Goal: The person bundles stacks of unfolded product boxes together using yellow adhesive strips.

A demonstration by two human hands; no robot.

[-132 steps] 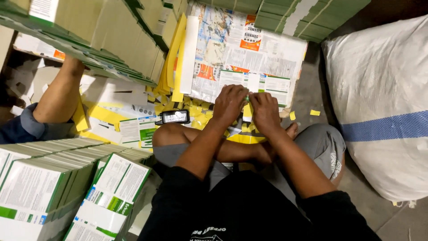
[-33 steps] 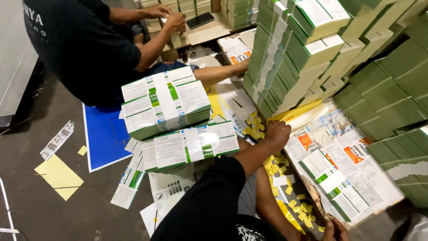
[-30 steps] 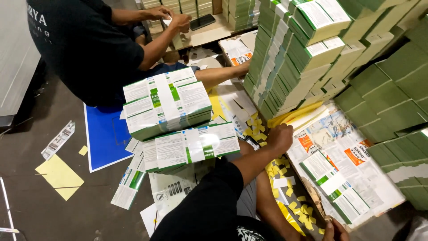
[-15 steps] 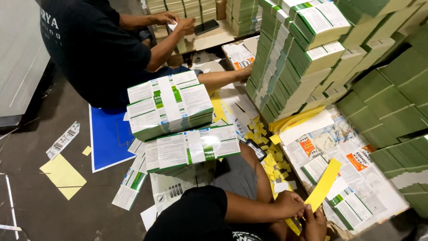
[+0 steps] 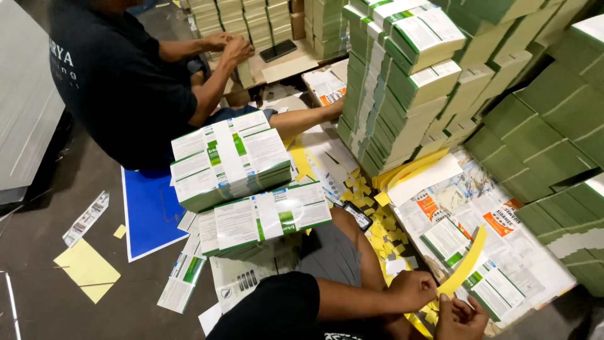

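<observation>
Both hands, left hand (image 5: 412, 291) and right hand (image 5: 461, 317), pinch the yellow paper strip (image 5: 464, 263) at its lower end over the printed sheet's (image 5: 503, 252) near edge, seemingly mid-peel; next likely needs a steady pull.

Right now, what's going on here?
A person sitting on the floor holds a yellow paper strip between the left hand and right hand, over printed sheets. Banded bundles of green-and-white flat cartons lie beside them. A co-worker handles more cartons opposite.
</observation>
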